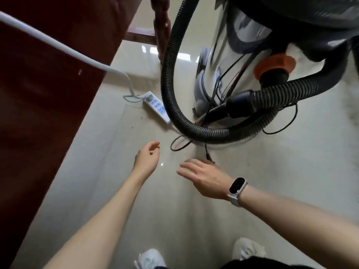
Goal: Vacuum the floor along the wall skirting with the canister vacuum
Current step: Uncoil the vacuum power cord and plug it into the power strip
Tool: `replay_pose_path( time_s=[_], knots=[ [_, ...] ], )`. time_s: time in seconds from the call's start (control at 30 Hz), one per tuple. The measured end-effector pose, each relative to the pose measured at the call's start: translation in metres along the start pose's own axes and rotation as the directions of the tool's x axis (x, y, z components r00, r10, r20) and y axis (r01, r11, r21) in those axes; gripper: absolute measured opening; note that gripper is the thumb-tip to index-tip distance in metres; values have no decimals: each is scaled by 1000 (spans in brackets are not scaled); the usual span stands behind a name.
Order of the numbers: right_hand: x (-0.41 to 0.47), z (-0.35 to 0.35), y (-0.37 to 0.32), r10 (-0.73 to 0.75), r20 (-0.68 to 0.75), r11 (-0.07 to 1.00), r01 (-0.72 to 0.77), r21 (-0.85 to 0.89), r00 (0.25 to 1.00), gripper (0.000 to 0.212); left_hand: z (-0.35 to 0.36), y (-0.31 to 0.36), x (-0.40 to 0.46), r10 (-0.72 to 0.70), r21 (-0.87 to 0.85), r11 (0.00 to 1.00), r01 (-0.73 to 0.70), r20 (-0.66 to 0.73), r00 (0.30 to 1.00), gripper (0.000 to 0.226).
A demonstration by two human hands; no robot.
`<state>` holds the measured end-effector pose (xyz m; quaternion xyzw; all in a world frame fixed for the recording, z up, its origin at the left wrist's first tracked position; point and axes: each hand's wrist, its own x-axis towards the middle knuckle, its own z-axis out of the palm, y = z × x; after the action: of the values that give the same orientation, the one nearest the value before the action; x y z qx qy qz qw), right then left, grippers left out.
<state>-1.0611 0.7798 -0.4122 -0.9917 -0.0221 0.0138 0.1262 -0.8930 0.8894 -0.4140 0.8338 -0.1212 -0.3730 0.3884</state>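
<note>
The canister vacuum (242, 41) stands on the pale tiled floor at the upper right, its steel drum shiny under a dark top. A black ribbed hose (169, 61) loops down from above, curls along the floor and joins the orange coupling (274, 66). A thin black power cord (179, 145) lies coiled beneath the hose. My left hand (147, 158) hovers open above the floor, left of the cord. My right hand (206, 176), with a white smartwatch on its wrist, is spread open just below the cord's end. Neither hand holds anything.
A white power strip (157, 106) lies on the floor beside the hose, its white cable (58, 44) running up to the left. Dark red wooden furniture (38, 94) fills the left side. A carved wooden leg (161, 26) stands behind. My shoes (149, 259) show at the bottom.
</note>
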Motion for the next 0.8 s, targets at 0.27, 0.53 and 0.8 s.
replay_pose_path(
  time_s=[0.27, 0.53, 0.8],
  knots=[
    [-26, 85, 63, 359, 174, 926, -374, 60, 917, 49, 82, -41, 41, 373, 107, 906, -410, 256, 892, 49],
    [-9, 86, 48, 704, 138, 437, -578, 689, 696, 35, 68, -83, 27, 259, 310, 880, -359, 319, 912, 24],
    [45, 62, -6, 758, 302, -270, -143, 952, 579, 21, 42, -153, 18, -62, 583, 731, -355, 574, 817, 23]
  ],
)
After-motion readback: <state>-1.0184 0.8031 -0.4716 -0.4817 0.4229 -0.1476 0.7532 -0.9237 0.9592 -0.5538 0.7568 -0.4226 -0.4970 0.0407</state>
